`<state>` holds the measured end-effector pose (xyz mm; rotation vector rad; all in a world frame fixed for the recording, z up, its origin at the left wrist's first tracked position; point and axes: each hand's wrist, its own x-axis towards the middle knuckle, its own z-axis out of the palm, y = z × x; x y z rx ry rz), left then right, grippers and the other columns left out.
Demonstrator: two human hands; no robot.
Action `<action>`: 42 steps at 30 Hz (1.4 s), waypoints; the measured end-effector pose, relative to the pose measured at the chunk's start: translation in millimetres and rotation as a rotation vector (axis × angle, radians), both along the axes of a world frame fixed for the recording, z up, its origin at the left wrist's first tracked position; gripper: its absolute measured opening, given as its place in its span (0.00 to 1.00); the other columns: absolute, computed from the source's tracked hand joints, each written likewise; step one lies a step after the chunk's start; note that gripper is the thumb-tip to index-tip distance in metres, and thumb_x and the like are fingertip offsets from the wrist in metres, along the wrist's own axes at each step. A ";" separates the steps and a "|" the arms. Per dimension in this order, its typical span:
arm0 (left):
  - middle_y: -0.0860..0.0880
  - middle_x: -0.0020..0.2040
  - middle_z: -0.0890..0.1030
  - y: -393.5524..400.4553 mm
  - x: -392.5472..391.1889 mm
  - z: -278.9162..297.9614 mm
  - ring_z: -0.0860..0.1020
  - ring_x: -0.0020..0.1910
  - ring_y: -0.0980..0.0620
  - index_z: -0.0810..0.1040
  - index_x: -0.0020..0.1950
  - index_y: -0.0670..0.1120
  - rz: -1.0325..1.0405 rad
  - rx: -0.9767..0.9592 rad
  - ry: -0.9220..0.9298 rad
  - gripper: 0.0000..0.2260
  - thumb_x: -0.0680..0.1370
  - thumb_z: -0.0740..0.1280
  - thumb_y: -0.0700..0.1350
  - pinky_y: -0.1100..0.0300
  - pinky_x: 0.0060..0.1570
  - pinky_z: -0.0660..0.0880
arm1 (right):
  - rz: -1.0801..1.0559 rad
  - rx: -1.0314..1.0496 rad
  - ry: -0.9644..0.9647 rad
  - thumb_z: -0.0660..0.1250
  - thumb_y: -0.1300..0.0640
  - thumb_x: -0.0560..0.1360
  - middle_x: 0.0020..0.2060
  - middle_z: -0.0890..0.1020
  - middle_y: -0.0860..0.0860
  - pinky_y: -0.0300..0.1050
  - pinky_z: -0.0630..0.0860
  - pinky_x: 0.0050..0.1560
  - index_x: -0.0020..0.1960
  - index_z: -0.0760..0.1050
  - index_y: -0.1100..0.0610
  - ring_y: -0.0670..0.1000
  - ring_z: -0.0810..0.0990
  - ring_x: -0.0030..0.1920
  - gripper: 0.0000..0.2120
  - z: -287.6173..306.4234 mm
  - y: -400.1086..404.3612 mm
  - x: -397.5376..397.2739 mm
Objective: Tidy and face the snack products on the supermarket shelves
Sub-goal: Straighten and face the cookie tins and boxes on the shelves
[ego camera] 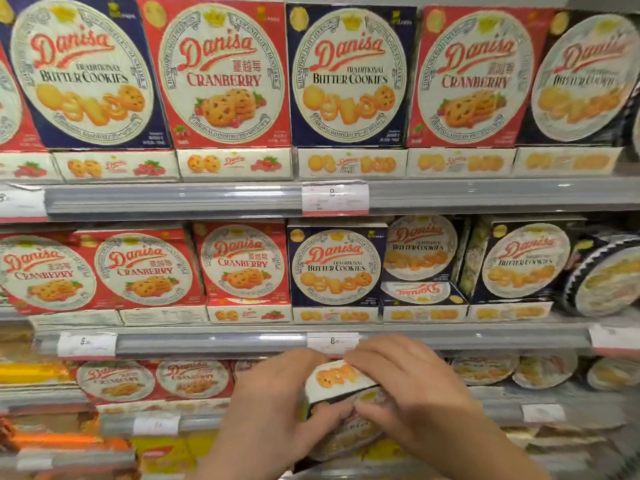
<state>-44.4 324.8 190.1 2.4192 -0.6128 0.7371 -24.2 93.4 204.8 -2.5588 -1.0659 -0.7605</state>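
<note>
Head view: left hand (277, 403) and right hand (412, 393) together grasp a cookie box (341, 379) below the price rail (214, 342) — rows above it largely faced, though one upside-down box (417, 292) likely remains to fix.

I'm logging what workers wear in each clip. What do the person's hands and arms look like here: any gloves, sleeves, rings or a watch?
Both hands are bare: no gloves on the left hand or the right hand. No rings show on the visible fingers, and neither wrist carries a watch or band. The forearms are uncovered down to the bottom edge of the picture, so no sleeve is in view.
</note>
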 end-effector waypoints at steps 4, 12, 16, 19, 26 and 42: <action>0.65 0.52 0.77 8.9 -1.1 -6.4 0.76 0.51 0.62 0.76 0.58 0.61 -0.019 0.026 0.032 0.18 0.76 0.64 0.71 0.62 0.48 0.76 | 0.012 0.026 0.032 0.67 0.37 0.73 0.63 0.79 0.41 0.47 0.80 0.59 0.67 0.75 0.45 0.44 0.76 0.63 0.25 2.6 0.2 4.3; 0.54 0.82 0.59 106.0 0.1 -42.4 0.62 0.80 0.44 0.73 0.57 0.63 0.208 0.202 0.136 0.20 0.73 0.63 0.74 0.41 0.70 0.69 | -0.006 -0.095 -0.230 0.71 0.49 0.75 0.69 0.77 0.54 0.58 0.72 0.72 0.72 0.74 0.57 0.56 0.74 0.71 0.27 53.8 78.4 34.2; 0.55 0.83 0.46 148.3 4.4 -55.3 0.45 0.82 0.48 0.74 0.60 0.62 0.306 0.235 0.240 0.26 0.72 0.58 0.77 0.42 0.77 0.57 | -0.132 -0.188 -0.279 0.70 0.49 0.76 0.74 0.72 0.59 0.65 0.66 0.74 0.76 0.69 0.61 0.61 0.70 0.75 0.32 73.2 131.2 53.6; 0.57 0.82 0.38 166.9 8.6 -60.6 0.37 0.82 0.51 0.72 0.65 0.63 0.316 0.243 0.323 0.28 0.71 0.57 0.76 0.45 0.80 0.49 | -0.222 -0.271 -0.283 0.68 0.49 0.77 0.75 0.70 0.60 0.67 0.64 0.75 0.77 0.65 0.62 0.61 0.68 0.75 0.33 83.3 157.0 65.1; 0.54 0.83 0.42 176.2 15.6 -77.3 0.39 0.82 0.51 0.76 0.64 0.59 0.282 0.174 0.282 0.26 0.73 0.61 0.72 0.50 0.77 0.42 | -0.419 -0.336 -0.252 0.70 0.47 0.75 0.61 0.81 0.57 0.64 0.74 0.62 0.71 0.72 0.60 0.61 0.80 0.61 0.28 100.2 181.8 83.9; 0.59 0.80 0.41 183.9 12.5 -63.5 0.38 0.78 0.61 0.72 0.68 0.56 0.279 0.174 0.318 0.24 0.78 0.63 0.68 0.57 0.75 0.39 | -0.395 -0.312 -0.093 0.57 0.38 0.83 0.53 0.83 0.53 0.50 0.75 0.43 0.67 0.70 0.53 0.57 0.83 0.52 0.22 124.2 178.9 102.4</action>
